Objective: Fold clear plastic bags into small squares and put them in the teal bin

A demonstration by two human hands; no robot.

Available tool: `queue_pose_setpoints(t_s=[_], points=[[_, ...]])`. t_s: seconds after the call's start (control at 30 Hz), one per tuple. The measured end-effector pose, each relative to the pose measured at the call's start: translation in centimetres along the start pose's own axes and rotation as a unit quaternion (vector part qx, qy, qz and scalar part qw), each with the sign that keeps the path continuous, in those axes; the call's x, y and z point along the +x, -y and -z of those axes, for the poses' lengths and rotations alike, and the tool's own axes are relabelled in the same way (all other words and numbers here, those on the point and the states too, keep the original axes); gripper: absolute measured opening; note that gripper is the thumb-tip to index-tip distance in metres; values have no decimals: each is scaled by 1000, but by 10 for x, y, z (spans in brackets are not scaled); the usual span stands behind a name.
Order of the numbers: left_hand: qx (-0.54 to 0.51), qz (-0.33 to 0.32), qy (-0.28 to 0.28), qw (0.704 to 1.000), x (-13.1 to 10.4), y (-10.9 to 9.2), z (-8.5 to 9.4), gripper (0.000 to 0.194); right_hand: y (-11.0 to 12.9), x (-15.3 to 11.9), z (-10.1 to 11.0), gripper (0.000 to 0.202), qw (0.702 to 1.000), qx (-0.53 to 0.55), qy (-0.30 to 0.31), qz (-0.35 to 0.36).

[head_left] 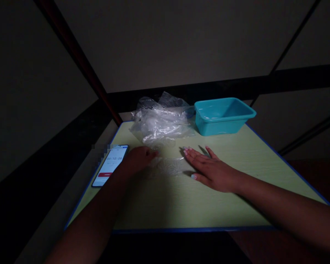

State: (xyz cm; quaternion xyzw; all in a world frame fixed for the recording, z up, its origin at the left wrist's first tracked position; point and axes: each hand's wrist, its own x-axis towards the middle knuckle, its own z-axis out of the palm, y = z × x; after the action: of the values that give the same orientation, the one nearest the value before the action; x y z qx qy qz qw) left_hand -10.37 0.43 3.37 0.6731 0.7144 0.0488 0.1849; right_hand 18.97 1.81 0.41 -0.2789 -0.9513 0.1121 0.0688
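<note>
A clear plastic piece [172,166] lies flat on the light green table [198,209] between my hands. My left hand [141,158] is closed at its left end, the fingers curled in shadow and pinching its edge. Spread flat at the right end, my right hand [205,167] has its fingertips at the plastic and holds nothing. Beyond them sits a crumpled pile of clear plastic bags [165,123].
A turquoise basin [218,126] stands at the back right of the table. A phone [110,165] with a lit timer screen lies at the left edge, partly behind my left forearm. Walls rise behind the table.
</note>
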Motion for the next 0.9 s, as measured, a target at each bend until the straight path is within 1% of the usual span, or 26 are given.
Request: queue_pose_setpoints(t_s=[0.1,0.13,0.2,0.27,0.33,0.4,0.43,0.47,0.53,0.6,0.67,0.73,0.9], points=[[5,23,-17,1000,0,-2,2,44,-1,3,1,66,996,-7,-30,-82],[9,32,-36,999,-1,-3,3,42,-2,4,2,65,993,-8,-34,-109],[12,35,-98,994,-3,-7,5,35,-4,5,1,64,989,-11,-35,-146],[1,12,-169,986,-6,-12,6,30,-6,6,0,63,987,-12,-39,-154],[-3,-23,-221,975,-12,-18,7,29,-7,6,-1,63,988,-9,-50,-146],[5,-41,-243,969,-16,-21,7,29,-8,7,-1,61,988,-2,-67,-141],[10,-42,-242,969,-16,-21,7,29,-9,7,-1,61,987,2,-77,-143],[12,-42,-234,971,-16,-19,6,28,-10,7,0,60,985,8,-88,-146],[17,-41,-198,979,-11,-12,4,24,-14,8,2,58,982,29,-115,-149],[24,-46,-135,990,-2,-3,1,16,-19,9,3,57,977,59,-143,-145],[4,-46,-68,997,5,5,-2,13,-22,9,2,56,974,83,-160,-135],[-20,-49,-22,998,8,10,-3,13,-22,8,1,55,974,94,-160,-126],[-52,-54,46,996,5,11,2,15,-15,7,-3,52,984,95,-126,-86]])
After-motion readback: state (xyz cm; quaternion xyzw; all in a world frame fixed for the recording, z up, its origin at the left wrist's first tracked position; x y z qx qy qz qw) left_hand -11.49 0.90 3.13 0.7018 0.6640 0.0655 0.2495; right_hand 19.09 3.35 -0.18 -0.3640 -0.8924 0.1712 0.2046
